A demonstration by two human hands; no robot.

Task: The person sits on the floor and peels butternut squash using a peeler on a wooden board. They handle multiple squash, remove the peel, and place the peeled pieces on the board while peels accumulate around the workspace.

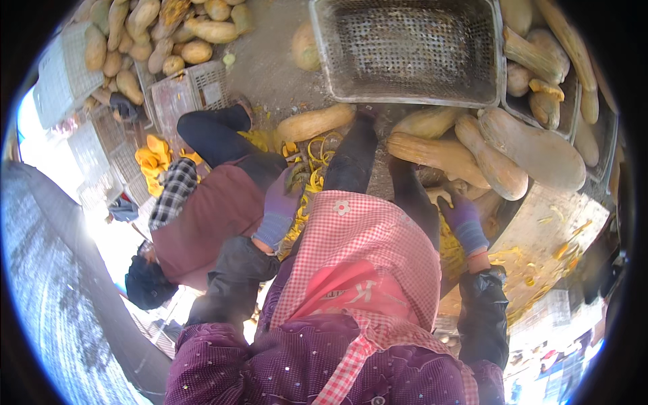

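Note:
My left hand (284,197), in a purple knit glove with dark fingertips, hangs beside my left knee above yellow peel strips (318,157). Its fingers are partly turned from view, so any grip is unclear. On the other side of my legs, my right hand (459,215) wears a matching glove. Its fingertips reach a pale squash (439,194) low in the pile; whether they grip it is hard to see. Long tan squashes lie just ahead, among them a ribbed one (438,156), a slimmer one (492,158) and a broad pale one (531,148). Another squash (316,122) rests by my left foot.
A plastic crate (412,96) stands ahead, with squash-filled crates (567,119) to its right. At my right is a peel-strewn board (549,223). A co-worker (212,217) crouches close on my left, near peeled orange pieces (153,162). More squashes (202,30) are heaped at far left.

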